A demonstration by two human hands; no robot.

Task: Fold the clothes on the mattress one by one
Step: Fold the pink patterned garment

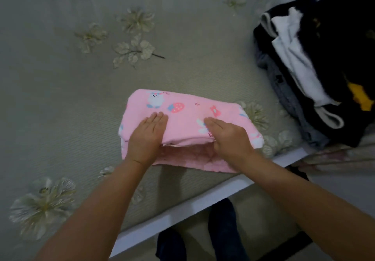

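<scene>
While flat left hand (147,137) and right hand (227,137) are pressing the nearly folded pink cartoon-print fleece garment (182,108), the dark jumbled clothes pile (316,68) beside it is waiting.

At six o'clock below me, a white bed-frame edge (203,199), and my dark socks (223,230) on the floor.
</scene>
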